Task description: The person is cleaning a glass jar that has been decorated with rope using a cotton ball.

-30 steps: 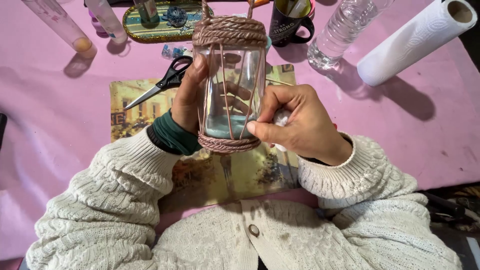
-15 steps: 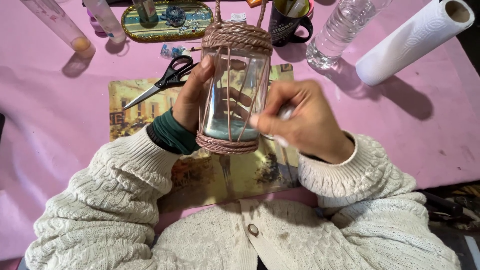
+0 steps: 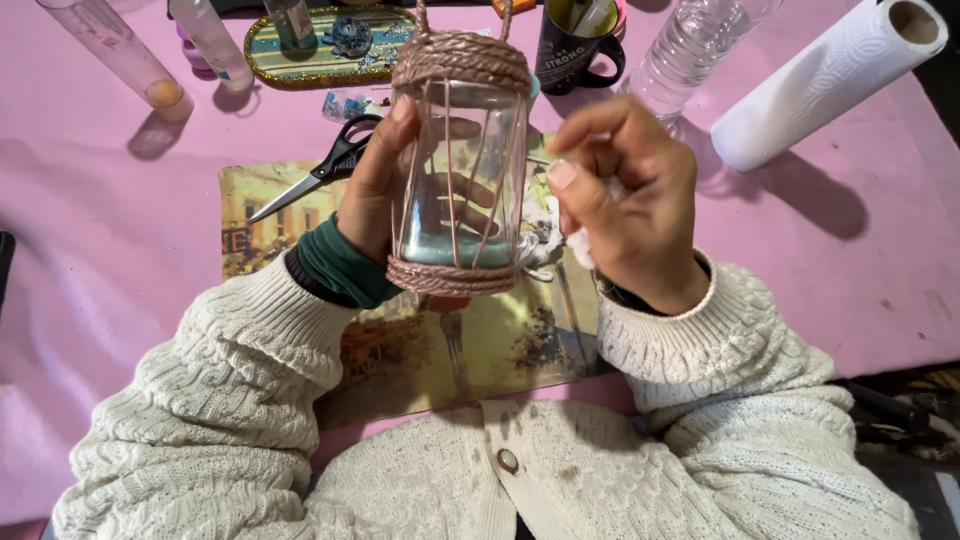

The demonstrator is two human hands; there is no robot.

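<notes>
My left hand (image 3: 375, 185) grips a clear glass jar (image 3: 458, 170) and holds it upright above the table. Brown-pink cord is wound around the jar's neck and base, and thin strands run down its sides. A cord loop rises from its top. My right hand (image 3: 625, 200) sits just right of the jar, fingers pinched on a small white wad (image 3: 590, 235) that looks like tissue. The right hand is a little apart from the glass.
A picture placemat (image 3: 440, 350) lies under my hands on a pink tablecloth (image 3: 100, 240). Black scissors (image 3: 325, 170) lie left of the jar. At the back stand a paper towel roll (image 3: 830, 75), a plastic water bottle (image 3: 690, 50), a dark mug (image 3: 575, 45), an oval tray (image 3: 320, 45) and tubes (image 3: 115, 50).
My right hand has drawn away from the jar's lower right side and lifted, still pinching the white wad. The jar has stayed in my left hand, raised slightly.
</notes>
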